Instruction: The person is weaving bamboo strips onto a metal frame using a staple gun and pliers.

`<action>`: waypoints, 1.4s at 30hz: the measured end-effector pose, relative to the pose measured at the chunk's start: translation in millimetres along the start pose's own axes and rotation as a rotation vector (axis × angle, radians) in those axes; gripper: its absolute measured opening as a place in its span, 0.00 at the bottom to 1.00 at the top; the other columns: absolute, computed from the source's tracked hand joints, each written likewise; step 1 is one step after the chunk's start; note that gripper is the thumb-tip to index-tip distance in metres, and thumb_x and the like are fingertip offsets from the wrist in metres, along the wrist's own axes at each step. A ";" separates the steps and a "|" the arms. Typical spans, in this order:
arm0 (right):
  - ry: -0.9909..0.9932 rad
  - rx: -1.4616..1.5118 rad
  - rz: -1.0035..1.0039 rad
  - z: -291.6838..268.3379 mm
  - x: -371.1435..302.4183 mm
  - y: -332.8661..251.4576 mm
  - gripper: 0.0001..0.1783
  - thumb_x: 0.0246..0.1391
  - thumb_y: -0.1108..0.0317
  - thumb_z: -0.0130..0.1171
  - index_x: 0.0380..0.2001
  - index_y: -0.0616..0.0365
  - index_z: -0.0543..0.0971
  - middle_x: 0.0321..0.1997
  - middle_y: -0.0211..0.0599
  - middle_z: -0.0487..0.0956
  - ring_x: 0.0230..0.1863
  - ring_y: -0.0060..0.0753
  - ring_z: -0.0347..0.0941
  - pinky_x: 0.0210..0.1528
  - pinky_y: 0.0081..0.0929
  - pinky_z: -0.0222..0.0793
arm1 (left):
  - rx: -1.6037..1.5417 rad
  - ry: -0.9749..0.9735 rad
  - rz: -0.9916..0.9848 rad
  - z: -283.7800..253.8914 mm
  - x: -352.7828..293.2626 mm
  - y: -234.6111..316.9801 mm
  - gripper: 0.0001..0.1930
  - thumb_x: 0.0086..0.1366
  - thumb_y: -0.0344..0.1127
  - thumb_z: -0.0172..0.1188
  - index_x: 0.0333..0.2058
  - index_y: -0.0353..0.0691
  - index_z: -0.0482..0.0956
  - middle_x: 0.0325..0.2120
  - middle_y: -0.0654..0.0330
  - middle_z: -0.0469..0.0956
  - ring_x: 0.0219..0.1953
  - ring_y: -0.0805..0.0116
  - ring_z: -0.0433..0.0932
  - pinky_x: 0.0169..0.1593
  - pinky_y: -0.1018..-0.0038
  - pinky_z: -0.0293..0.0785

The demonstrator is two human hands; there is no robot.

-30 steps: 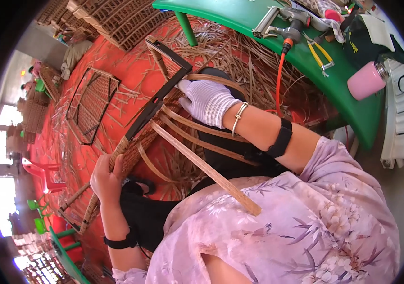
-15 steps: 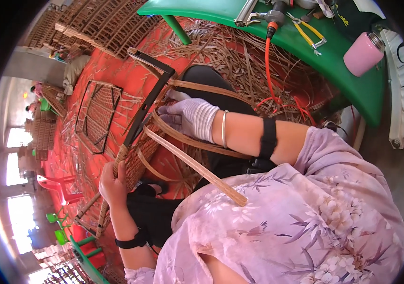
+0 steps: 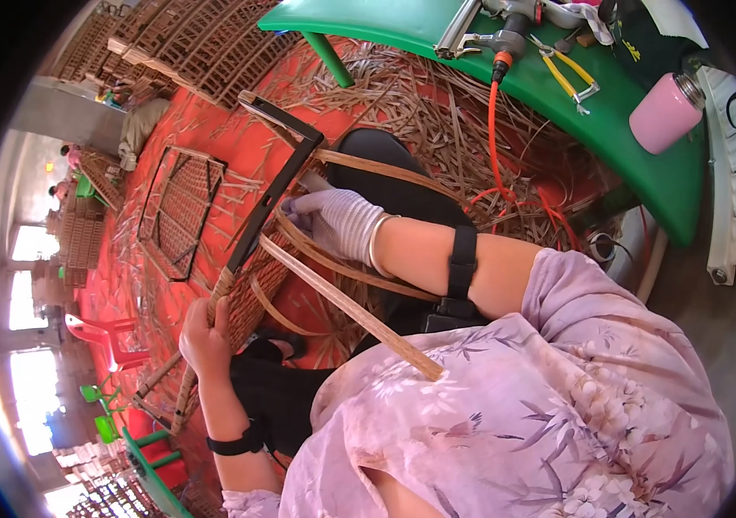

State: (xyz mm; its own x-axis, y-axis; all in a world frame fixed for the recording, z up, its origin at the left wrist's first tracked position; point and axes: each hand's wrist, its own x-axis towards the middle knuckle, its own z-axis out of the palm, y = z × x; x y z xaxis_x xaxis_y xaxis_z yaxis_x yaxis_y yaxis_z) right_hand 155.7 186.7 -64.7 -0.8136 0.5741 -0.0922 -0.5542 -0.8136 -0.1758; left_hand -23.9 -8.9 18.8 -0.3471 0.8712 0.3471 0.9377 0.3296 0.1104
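A black metal frame (image 3: 274, 194) with partly woven rattan lies tilted across my lap. My left hand (image 3: 205, 335) is bare and grips the frame's wrapped lower edge. In a white knit glove, my right hand (image 3: 336, 221) presses against the frame's bar and pinches a flat rattan strip (image 3: 346, 302). That strip runs from the frame down toward my chest. More loose strips (image 3: 385, 168) loop around the glove and over my dark knee.
A green table (image 3: 471, 60) at the top carries a nail gun with an orange hose (image 3: 493, 112), yellow-handled pliers (image 3: 568, 79) and a pink bottle (image 3: 666, 112). Rattan scraps (image 3: 420, 104) litter the red floor. A finished woven panel (image 3: 180, 211) lies at left, stacked frames (image 3: 186, 43) beyond.
The frame and both hands have shifted down and left in view. My right hand slid along the bar toward the weave while the left kept its grip on the lower edge.
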 end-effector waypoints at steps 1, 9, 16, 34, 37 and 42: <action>0.003 -0.029 0.016 1.5 0.7 0.0 0.34 0.54 0.82 0.46 0.62 0.39 0.62 0.31 0.33 0.74 0.27 0.28 0.72 0.30 0.25 0.72 | -0.003 0.004 -0.002 0.4 0.0 -0.9 0.15 0.61 0.45 0.61 0.27 0.38 0.74 0.24 0.54 0.73 0.27 0.51 0.74 0.31 0.63 0.69; 0.041 -0.135 0.045 6.4 2.2 -6.1 0.33 0.53 0.80 0.45 0.61 0.41 0.61 0.29 0.33 0.73 0.24 0.25 0.68 0.24 0.25 0.66 | 0.071 0.025 0.049 2.7 0.2 -5.8 0.17 0.62 0.48 0.60 0.29 0.38 0.74 0.26 0.53 0.73 0.29 0.49 0.74 0.31 0.63 0.69; 0.080 -0.228 0.080 3.9 10.9 -7.9 0.13 0.51 0.75 0.48 0.42 0.52 0.70 0.23 0.32 0.73 0.20 0.27 0.69 0.22 0.28 0.67 | 0.082 -0.005 -0.011 -0.2 -1.1 -4.3 0.17 0.62 0.48 0.59 0.29 0.38 0.74 0.26 0.53 0.73 0.29 0.49 0.75 0.31 0.62 0.70; 0.143 -0.140 0.038 14.5 -1.1 -10.7 0.06 0.60 0.63 0.54 0.35 0.51 0.73 0.19 0.27 0.71 0.19 0.21 0.64 0.23 0.23 0.63 | 0.033 0.099 0.076 -2.7 -1.0 5.3 0.16 0.61 0.47 0.60 0.28 0.39 0.74 0.24 0.54 0.73 0.27 0.49 0.75 0.30 0.61 0.69; 0.285 -0.347 -0.085 19.3 0.7 -5.9 0.08 0.58 0.61 0.57 0.33 0.53 0.74 0.18 0.28 0.71 0.15 0.21 0.63 0.17 0.21 0.59 | 0.013 0.100 0.078 -3.7 -1.5 6.1 0.16 0.61 0.48 0.60 0.27 0.40 0.74 0.23 0.55 0.72 0.26 0.50 0.74 0.29 0.61 0.69; 0.464 -0.500 -0.174 33.8 0.1 1.3 0.09 0.57 0.61 0.60 0.30 0.54 0.75 0.15 0.29 0.70 0.10 0.21 0.60 0.12 0.21 0.54 | 0.014 0.095 0.070 -4.6 -1.5 7.7 0.16 0.60 0.48 0.61 0.27 0.40 0.74 0.22 0.55 0.72 0.26 0.50 0.74 0.28 0.62 0.69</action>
State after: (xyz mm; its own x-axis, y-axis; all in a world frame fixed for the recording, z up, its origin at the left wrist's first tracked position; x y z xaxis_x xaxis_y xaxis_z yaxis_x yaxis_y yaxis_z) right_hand 148.9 182.7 -31.9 -0.4996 0.7624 -0.4113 -0.4311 -0.6306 -0.6453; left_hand -16.1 -9.3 23.3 -0.2773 0.8542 0.4398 0.9588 0.2752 0.0701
